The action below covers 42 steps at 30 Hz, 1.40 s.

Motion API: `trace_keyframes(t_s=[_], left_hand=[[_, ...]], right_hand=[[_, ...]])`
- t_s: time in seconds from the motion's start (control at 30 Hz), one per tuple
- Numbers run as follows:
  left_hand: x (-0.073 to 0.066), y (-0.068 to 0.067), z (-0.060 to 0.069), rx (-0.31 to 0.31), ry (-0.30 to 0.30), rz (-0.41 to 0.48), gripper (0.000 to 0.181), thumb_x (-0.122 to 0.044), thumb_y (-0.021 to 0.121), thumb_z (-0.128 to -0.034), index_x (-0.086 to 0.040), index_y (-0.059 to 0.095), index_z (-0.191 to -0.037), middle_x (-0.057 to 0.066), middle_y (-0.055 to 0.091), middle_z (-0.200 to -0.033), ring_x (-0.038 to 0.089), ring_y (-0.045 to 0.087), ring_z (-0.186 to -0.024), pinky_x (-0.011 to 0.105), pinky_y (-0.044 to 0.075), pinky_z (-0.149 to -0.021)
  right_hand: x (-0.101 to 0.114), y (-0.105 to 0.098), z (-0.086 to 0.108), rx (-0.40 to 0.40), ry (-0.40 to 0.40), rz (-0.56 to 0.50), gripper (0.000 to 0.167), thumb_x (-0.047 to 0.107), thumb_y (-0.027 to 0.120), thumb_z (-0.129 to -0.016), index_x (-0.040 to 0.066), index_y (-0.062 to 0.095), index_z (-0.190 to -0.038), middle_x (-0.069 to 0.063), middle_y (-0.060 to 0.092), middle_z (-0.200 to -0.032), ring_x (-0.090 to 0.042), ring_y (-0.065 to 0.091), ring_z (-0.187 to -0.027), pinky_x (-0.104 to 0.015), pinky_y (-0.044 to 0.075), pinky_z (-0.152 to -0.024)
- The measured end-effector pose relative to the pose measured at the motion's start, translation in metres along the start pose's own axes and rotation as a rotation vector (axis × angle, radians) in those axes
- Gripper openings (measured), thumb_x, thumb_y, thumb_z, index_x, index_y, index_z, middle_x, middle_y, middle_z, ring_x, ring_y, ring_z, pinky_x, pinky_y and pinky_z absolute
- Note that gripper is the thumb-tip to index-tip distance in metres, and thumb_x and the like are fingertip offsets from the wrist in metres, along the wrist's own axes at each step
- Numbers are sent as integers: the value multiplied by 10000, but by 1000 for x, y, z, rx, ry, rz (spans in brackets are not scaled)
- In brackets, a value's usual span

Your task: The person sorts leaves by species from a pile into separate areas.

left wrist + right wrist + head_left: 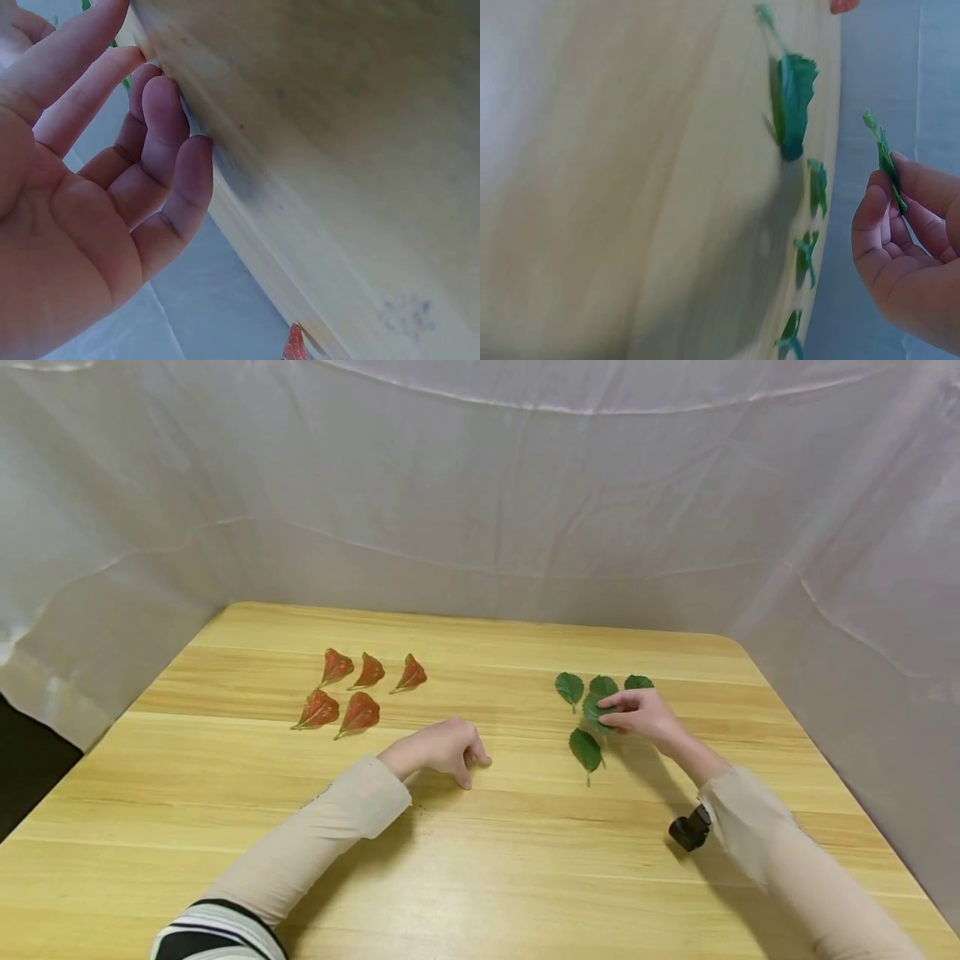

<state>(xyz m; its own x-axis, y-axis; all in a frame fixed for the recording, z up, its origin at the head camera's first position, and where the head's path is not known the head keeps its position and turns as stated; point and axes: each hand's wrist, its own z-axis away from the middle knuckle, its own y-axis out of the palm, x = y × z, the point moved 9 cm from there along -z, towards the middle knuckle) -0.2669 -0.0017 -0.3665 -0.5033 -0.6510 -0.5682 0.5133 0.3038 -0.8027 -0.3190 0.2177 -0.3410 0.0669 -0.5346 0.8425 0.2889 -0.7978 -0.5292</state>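
My right hand (643, 717) pinches a green leaf (596, 713) between thumb and fingers, above the right part of the table. In the right wrist view this leaf (887, 161) appears edge-on, lifted clear of the wood. Around it lie other green leaves: one at the left (569, 687), one behind (603, 685), one partly hidden by the hand (637, 681), and one nearer the front (585, 749). My left hand (447, 750) is at mid-table with loosely bent fingers, holding nothing; its palm shows in the left wrist view.
Several red leaves (360, 712) lie in two rows on the left part of the wooden table (480, 877). Pale cloth walls (480, 510) surround the back and sides. A small black device (690, 829) sits at the right sleeve's cuff.
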Motion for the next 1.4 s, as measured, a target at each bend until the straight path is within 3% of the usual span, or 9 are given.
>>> trace_keyframes(t_s=[0.4,0.77,1.1,1.4], left_hand=[[2,1,-1,10,-13,24,356,-6,775,-641,-34,681,-983,60,645,-1019,75,281,-455,185,265,-445],[3,0,1,28,-13,85,398,22,762,-641,-7,656,-1023,93,639,-1022,68,277,-426,175,273,-419],[3,1,0,28,-6,58,406,12,767,-640,-12,655,-1030,91,650,-988,62,327,-437,166,314,-430],[3,1,3,43,-8,51,421,15,759,-653,-11,642,-1057,74,657,-951,60,339,-452,164,330,-449]], right_hand=[[-24,-14,17,42,54,19,362,-14,614,-812,-187,501,-1109,-41,558,-718,-137,539,-619,-314,488,-607],[-44,-12,15,101,77,83,335,-36,623,-792,-187,524,-1074,-46,530,-692,-138,516,-594,-278,468,-552],[-43,-8,17,96,45,191,262,7,667,-768,-133,608,-980,-36,599,-723,-144,505,-576,-276,448,-517],[-38,-9,20,76,38,194,287,47,652,-797,-117,597,-1026,-117,631,-858,-166,538,-644,-292,460,-540]])
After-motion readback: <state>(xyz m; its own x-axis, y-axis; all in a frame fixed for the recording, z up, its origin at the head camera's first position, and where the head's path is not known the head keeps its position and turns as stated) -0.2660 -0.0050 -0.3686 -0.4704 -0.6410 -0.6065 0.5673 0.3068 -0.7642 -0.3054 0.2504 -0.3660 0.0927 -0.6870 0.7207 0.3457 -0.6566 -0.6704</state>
